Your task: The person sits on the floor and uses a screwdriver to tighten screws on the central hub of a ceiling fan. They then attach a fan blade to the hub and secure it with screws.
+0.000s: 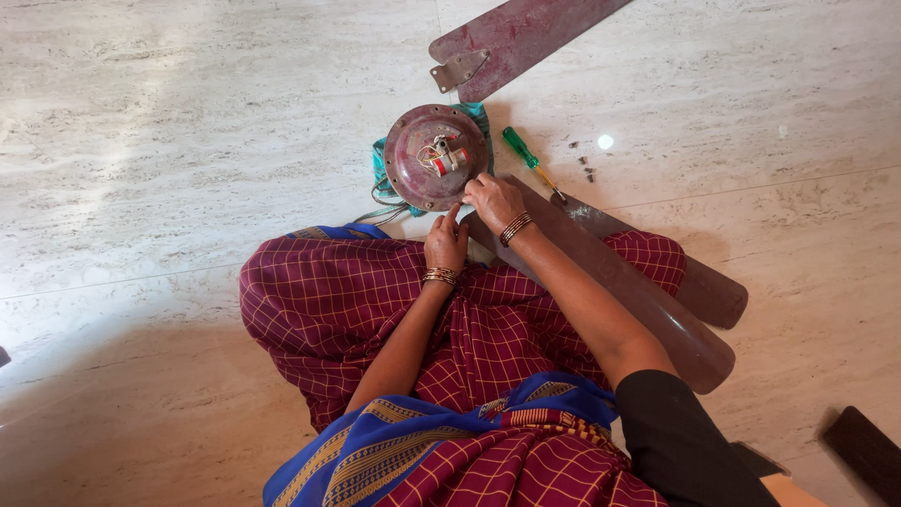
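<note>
Three long maroon metal fan blades [648, 291] lie detached around you; the round maroon fan motor housing [434, 156] sits before your knees. Your right hand [494, 201] pinches its rim, your left hand [446, 242] rests loosely curled, one finger raised; green-handled screwdriver [526, 155] and loose screws [584, 165] wait beside.

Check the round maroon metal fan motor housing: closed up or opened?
Opened: the round maroon metal fan motor housing lies on the floor with wires and a small red-and-white part exposed on top.

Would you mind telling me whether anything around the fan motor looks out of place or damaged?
The fan is in pieces: one blade lies detached on the floor above the motor housing, whose wiring is exposed on top. Small screws lie scattered loose near the green-handled screwdriver. The right hand touches the housing's edge; the left hand sits just below.
</note>
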